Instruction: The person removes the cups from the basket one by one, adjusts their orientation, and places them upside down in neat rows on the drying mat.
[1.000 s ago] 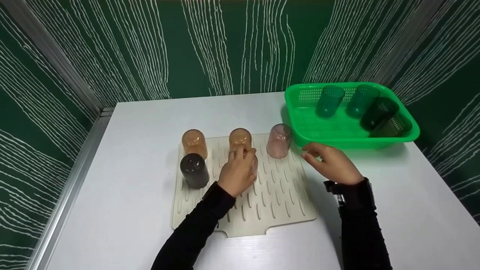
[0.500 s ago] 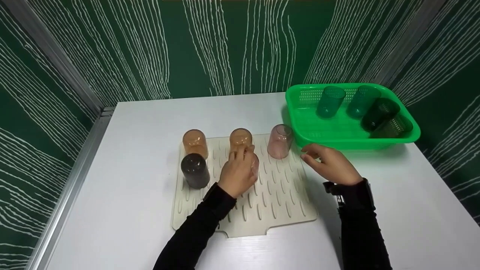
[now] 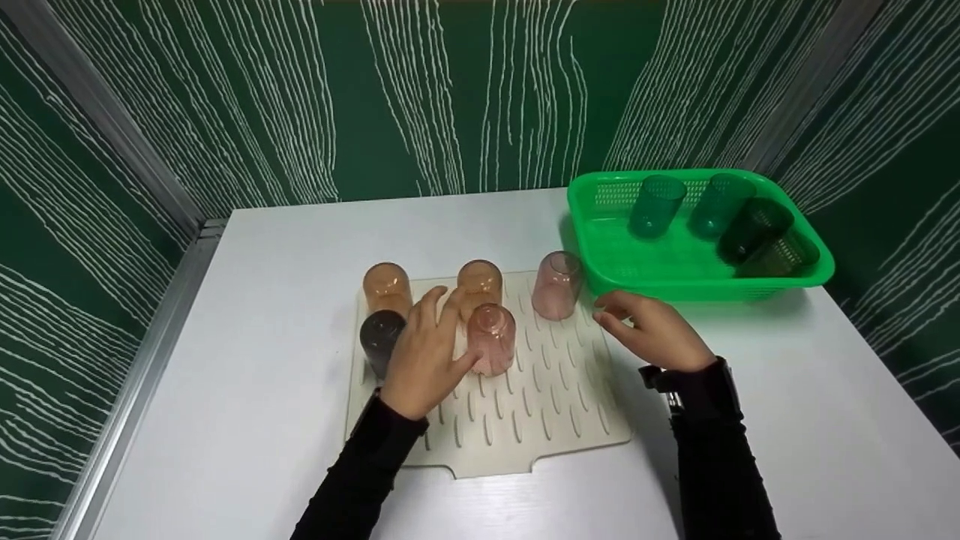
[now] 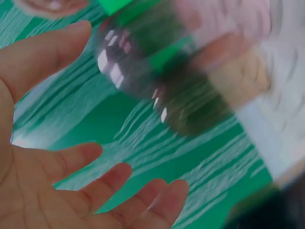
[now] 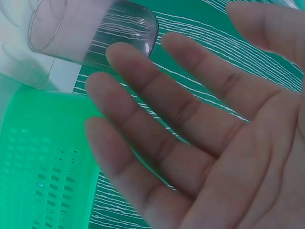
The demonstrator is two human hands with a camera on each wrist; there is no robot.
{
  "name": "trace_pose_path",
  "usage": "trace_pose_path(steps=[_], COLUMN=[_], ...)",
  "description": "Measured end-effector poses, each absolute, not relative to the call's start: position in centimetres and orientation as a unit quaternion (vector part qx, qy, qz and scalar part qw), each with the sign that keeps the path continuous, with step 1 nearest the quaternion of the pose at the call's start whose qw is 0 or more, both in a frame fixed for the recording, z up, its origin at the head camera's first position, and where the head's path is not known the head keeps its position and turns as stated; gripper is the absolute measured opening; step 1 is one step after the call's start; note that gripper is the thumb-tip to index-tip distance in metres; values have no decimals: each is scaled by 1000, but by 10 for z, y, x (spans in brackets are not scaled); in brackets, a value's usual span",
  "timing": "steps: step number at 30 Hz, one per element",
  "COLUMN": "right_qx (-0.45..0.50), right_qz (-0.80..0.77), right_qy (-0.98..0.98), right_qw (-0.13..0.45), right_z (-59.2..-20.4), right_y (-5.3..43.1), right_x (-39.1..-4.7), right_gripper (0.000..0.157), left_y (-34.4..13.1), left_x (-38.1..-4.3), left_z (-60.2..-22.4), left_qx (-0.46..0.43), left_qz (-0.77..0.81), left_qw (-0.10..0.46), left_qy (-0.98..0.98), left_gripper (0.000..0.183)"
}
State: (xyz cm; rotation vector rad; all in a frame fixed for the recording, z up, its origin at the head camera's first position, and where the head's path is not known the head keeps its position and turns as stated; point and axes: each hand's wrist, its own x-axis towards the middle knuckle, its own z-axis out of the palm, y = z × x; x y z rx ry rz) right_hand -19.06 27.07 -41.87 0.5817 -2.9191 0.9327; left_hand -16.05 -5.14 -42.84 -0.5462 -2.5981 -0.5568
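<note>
My left hand [image 3: 429, 358] is apart from the pink glass [image 3: 492, 341], fingers spread and nothing in its grasp. That glass stands upside down on the pale ribbed drying mat [image 3: 540, 442]. Left of the hand and partly covered by it is a dark grey glass [image 3: 379, 334]. Two amber glasses, one at the back left [image 3: 386, 281] and one in the back middle [image 3: 480, 279], stand inverted behind. My right hand [image 3: 658, 330] hovers at the mat's right edge, empty, its fingers relaxed. Near its fingertips stands another inverted pink glass [image 3: 557, 289], which also shows in the right wrist view.
A green plastic basket [image 3: 615, 285] stands at the back right, close beyond the right hand. Inside are two teal-looking glasses [image 3: 657, 206], a dark glass [image 3: 754, 229] and a brownish one [image 3: 780, 255] lying at the right end. A patterned green wall [image 3: 465, 97] rises behind the white table [image 3: 247, 337].
My left hand has let go of the front pink glass and moved left, its fingers spreading. The glass stays standing on the mat. My right hand has hardly moved.
</note>
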Motion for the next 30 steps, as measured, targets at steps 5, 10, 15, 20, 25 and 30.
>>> trace_pose_path(steps=[5,10,15,20,25,30], right_qx=[191,193,193,191,193,188], right_qz=[301,303,308,320,340,328], right_qy=[-934,-933,-931,-926,-911,-897], right_qw=[14,19,28,55,134,229], right_z=[-417,-418,-420,-422,-421,-416], right_y=[270,269,268,269,274,285], right_x=[-192,-194,-196,-195,-193,-196], right_gripper=[26,27,29,26,23,21], left_y=[-75,-91,-101,-106,-110,-114], left_x=[-148,-139,-134,-136,-139,-141], left_z=[-411,-401,-398,-400,-402,-402], left_qx=[-181,-159,-137,-127,-105,-86], left_qz=[-204,-214,-219,-212,-212,-199], left_qw=[212,220,224,229,230,233], left_qy=[-938,-938,-940,-942,-944,-948], left_gripper=[73,64,55,55,63,65])
